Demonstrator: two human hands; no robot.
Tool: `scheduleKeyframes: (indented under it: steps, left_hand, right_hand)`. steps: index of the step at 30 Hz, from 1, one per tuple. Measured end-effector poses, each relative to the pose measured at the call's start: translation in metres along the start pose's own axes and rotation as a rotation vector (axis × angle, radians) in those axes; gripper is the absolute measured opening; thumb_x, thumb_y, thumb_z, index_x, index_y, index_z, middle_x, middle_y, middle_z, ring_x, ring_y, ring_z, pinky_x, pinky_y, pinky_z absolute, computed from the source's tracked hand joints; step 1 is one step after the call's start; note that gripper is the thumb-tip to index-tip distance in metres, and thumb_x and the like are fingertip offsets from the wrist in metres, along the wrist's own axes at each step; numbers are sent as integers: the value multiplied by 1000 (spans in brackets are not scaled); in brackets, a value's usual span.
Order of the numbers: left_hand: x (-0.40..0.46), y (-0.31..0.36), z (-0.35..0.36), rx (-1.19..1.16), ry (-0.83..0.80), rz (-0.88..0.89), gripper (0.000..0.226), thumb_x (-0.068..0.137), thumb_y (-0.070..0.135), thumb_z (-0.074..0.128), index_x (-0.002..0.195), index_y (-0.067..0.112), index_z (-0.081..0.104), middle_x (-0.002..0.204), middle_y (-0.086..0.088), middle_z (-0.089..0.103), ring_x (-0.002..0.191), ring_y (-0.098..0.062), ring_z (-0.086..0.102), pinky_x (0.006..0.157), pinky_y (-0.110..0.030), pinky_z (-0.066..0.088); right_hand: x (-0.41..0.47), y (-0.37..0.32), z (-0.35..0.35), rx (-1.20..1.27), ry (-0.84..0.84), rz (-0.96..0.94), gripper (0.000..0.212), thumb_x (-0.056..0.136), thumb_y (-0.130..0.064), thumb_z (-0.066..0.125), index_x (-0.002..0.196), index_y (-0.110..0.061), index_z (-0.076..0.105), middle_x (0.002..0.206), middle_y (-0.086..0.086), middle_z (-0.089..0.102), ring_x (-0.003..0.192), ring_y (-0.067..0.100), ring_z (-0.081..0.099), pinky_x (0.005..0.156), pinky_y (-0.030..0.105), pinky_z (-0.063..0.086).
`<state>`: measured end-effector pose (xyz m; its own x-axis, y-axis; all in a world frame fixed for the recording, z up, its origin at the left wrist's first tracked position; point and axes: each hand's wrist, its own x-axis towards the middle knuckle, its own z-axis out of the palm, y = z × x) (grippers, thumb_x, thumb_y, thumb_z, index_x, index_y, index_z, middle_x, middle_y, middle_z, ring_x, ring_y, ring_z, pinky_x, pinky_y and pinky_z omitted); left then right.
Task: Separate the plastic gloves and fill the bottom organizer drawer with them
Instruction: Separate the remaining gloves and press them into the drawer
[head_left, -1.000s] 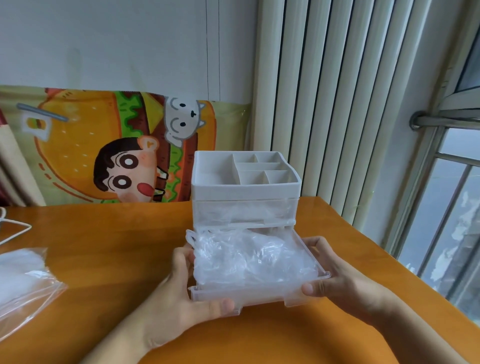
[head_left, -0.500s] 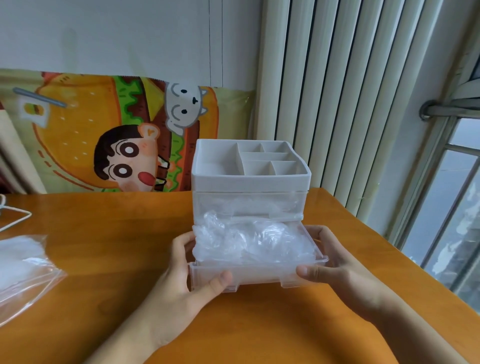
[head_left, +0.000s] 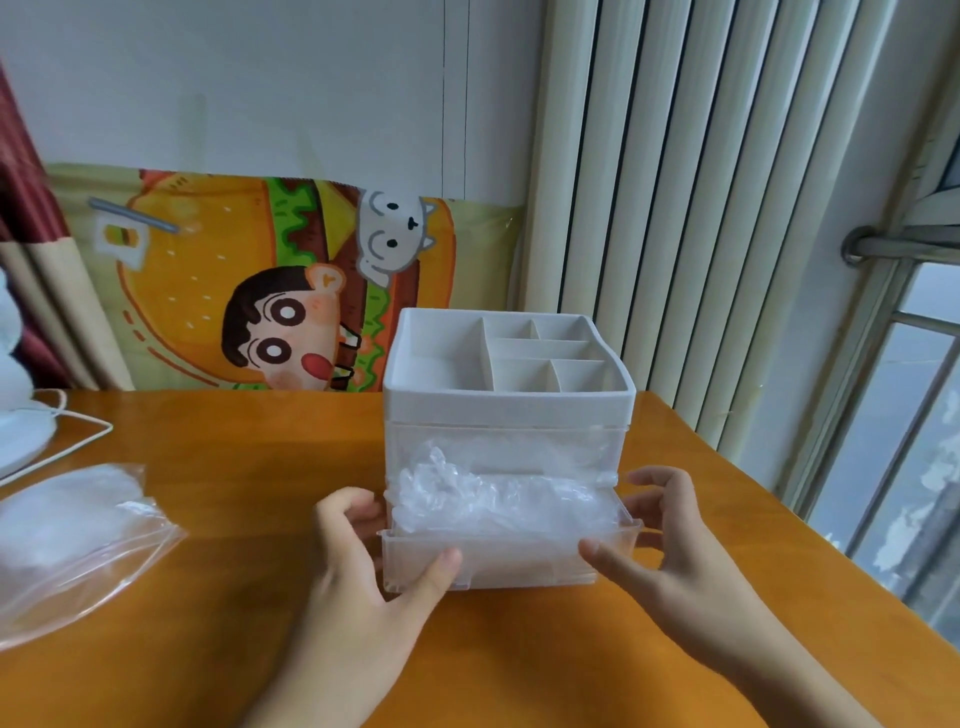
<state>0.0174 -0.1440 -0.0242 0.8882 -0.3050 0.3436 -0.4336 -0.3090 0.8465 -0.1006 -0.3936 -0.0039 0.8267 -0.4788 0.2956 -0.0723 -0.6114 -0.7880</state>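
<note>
Crumpled clear gloves (head_left: 493, 499) heaped in half-open bottom drawer (head_left: 498, 558)

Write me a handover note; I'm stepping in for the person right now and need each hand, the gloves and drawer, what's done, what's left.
Left hand: grips the bottom drawer at its front left corner.
Right hand: thumb on the drawer front, fingers apart from its right side.
Drawer: part open in the organizer, heaped with plastic gloves.
Done: drawer filled.
Left: tuck in gloves, push drawer shut. Clear bag lies on the left of the table.
</note>
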Motion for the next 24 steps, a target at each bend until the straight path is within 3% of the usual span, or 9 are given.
scheduleKeyframes:
  steps: [3,6,8,11,14,16,19,22,24]
  left_hand:
    - [-10,16,-6,342,172,441,64,80,25,81,135,20,48,137,0,47,119,-17,54,89,-17,50]
    - [-12,31,-1,653,95,718,51,88,1,50,133,21,63,139,0,56,125,-23,56,83,-33,59]
    - [-7,30,2,737,-60,683,53,86,10,46,134,20,65,139,1,60,125,-22,60,87,-34,59]
    - [-3,34,6,775,-227,563,47,89,32,69,134,19,65,135,0,66,119,-22,68,92,-34,58]
    - [0,49,7,864,-304,493,52,106,49,33,149,23,42,149,6,48,137,-18,49,113,-32,43]
    - [2,55,6,822,-232,555,52,108,53,17,149,27,36,148,9,42,138,-13,41,117,-29,36]
    - [9,64,6,782,-180,522,46,108,51,14,128,33,51,128,13,58,119,-9,54,99,-24,43]
    - [16,71,7,778,-147,419,28,110,40,25,105,33,52,101,13,68,90,-10,66,67,-22,46]
    - [20,76,10,792,-137,338,26,109,38,32,91,32,49,81,12,61,70,-10,60,52,-21,35]
  right_hand:
    - [-17,-11,6,-347,181,-340,67,89,-50,76,142,-35,37,133,-19,45,123,-5,45,93,12,43]
    - [-19,-26,14,-620,110,-652,45,95,-26,73,136,-29,56,132,-11,54,121,11,52,92,23,48]
    - [-15,-30,20,-691,3,-709,32,98,-27,64,131,-29,61,127,-13,60,119,13,56,95,29,50]
    - [-9,-33,20,-689,-62,-643,30,104,-41,48,129,-32,62,128,-19,63,118,9,59,97,26,51]
    - [-1,-38,18,-744,-116,-566,41,105,-55,32,121,-33,62,122,-19,64,110,9,61,89,26,52]
    - [4,-45,18,-745,-155,-531,46,105,-58,22,105,-33,61,101,-16,62,91,12,59,76,27,50]
    - [10,-55,19,-682,-156,-486,48,109,-52,22,76,-26,47,73,-6,51,64,19,49,54,28,35]
    - [8,-62,22,-782,-108,-481,41,110,-40,29,73,-25,41,65,-5,49,53,19,43,48,26,22]
    - [4,-64,25,-845,-40,-496,33,105,-33,40,72,-27,40,60,-7,46,47,17,40,45,26,21]
